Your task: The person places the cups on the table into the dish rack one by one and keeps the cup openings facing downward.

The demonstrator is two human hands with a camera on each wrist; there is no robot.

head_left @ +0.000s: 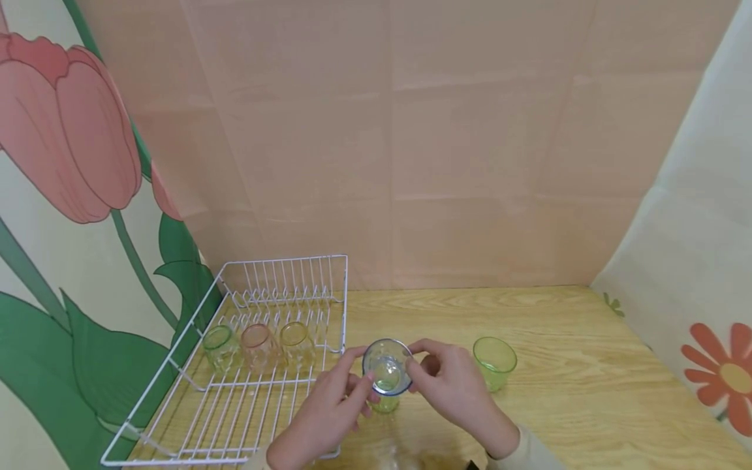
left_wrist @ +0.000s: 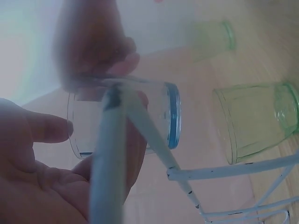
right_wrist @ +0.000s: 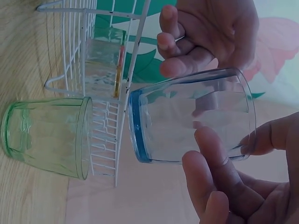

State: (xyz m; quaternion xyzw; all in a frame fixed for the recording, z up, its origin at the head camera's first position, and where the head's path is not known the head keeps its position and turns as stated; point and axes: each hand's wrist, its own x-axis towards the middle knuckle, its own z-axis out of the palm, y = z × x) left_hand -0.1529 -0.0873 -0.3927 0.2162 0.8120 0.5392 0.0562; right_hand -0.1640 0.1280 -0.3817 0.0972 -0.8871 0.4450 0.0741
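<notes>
A clear glass with a blue-tinted base (right_wrist: pixel 139 126) is held up between both hands, its round mouth facing the head camera. My left hand (head_left: pixel 323 408) pinches its left side, with the thumb at the rim. On the opposite side, my right hand (head_left: pixel 455 385) grips it between thumb and fingers. Below the held glass stands a light green glass (head_left: pixel 384 405), partly hidden in the head view and upright in the right wrist view. Another green glass (head_left: pixel 495 365) stands on the table just beyond the right hand.
A white wire dish rack (head_left: pixel 235 385) stands on the left. In it, green (head_left: pixel 220 349), pink (head_left: pixel 258 349) and yellow (head_left: pixel 298 347) glasses sit in a row. A blurred clear object (head_left: pixel 396 458) shows at the front edge. A pinkish sheet (head_left: pixel 388 163) hangs behind the wooden table (head_left: pixel 564 391).
</notes>
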